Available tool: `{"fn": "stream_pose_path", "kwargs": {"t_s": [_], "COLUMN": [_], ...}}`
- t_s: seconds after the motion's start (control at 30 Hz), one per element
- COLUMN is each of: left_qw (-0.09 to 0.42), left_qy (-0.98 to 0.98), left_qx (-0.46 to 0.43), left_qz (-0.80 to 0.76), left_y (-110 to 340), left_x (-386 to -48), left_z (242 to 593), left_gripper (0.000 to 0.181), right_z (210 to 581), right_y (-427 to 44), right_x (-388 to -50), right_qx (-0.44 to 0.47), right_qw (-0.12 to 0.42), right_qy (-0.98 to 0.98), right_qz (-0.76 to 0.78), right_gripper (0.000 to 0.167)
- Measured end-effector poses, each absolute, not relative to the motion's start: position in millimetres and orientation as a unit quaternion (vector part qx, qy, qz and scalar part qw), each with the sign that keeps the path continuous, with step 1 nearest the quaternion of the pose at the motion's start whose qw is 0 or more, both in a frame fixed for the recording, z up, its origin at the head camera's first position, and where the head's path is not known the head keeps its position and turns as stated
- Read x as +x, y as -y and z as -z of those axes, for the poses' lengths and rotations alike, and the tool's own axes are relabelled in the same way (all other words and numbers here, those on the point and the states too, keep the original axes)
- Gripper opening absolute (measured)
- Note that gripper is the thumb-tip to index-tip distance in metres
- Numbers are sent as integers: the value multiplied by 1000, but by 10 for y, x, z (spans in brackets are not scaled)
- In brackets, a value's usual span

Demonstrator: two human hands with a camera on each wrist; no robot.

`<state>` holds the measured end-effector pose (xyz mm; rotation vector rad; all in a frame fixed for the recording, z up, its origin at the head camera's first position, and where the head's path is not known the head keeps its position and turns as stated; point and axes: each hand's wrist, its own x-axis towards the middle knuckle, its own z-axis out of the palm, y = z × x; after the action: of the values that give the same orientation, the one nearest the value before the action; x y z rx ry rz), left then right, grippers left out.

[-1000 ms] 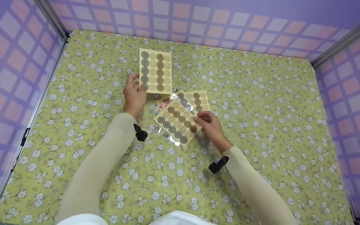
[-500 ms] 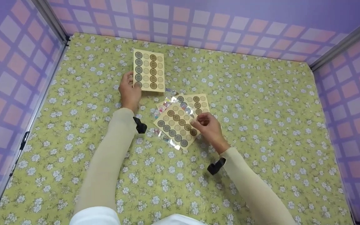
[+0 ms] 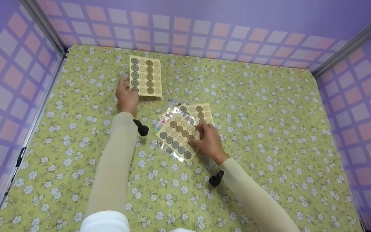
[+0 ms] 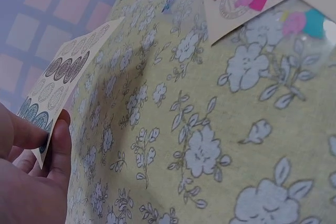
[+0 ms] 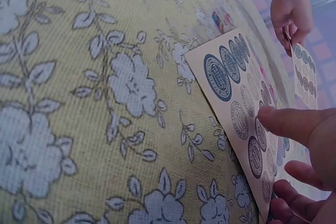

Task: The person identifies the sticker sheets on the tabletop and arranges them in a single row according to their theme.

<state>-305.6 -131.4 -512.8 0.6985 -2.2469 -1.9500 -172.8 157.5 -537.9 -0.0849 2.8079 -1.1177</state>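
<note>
My left hand (image 3: 128, 96) pinches a cream sheet of round stickers (image 3: 145, 77) by its lower left corner. In the left wrist view that sheet stands tilted up from the cloth. My right hand (image 3: 209, 140) is over the loose pile, its thumb and fingers spread. The thumb touches the top sticker sheet (image 5: 241, 108), while the fingers lie by that sheet's edge. Another round-sticker sheet (image 3: 206, 109) and shiny clear film with colourful prints (image 3: 169, 112) lie partly hidden underneath. The sheets carry rows of grey and brown circles.
A yellow-green floral cloth (image 3: 262, 129) covers the table. Purple panels with pink and white squares (image 3: 201, 29) wall in the back and both sides.
My left hand has carried its sticker sheet left, away from the pile. My right hand's thumb and fingers, close together before, have spread apart over the top sheet.
</note>
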Motion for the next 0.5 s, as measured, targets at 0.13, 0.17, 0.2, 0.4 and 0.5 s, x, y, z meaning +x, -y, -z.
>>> {"fn": "stream_pose_path", "kwargs": {"t_s": [0.13,0.17,0.2,0.4,0.5], "left_qw": [40,38,36,28,28], "left_qy": [741,743,744,743,739], "left_qx": [241,241,240,239,246], "left_qz": [625,623,622,625,627], "left_y": [1330,1330,1329,1330,1340], "left_x": [-3071,-3072,-3071,-3085,-3112], "left_z": [5172,5184,5195,5234,5237], "left_gripper": [44,45,45,47,48], "right_z": [5393,5394,5395,5395,5398], "right_y": [-1556,-1552,-1549,-1546,-1550], "right_x": [-1720,-1723,-1726,-1752,-1764], "right_qx": [-23,-22,-21,-14,-13], "right_qw": [59,58,57,52,50], "right_qy": [-931,-932,-932,-931,-929], "right_qz": [358,358,358,362,368], "right_gripper": [45,44,43,40,37]}}
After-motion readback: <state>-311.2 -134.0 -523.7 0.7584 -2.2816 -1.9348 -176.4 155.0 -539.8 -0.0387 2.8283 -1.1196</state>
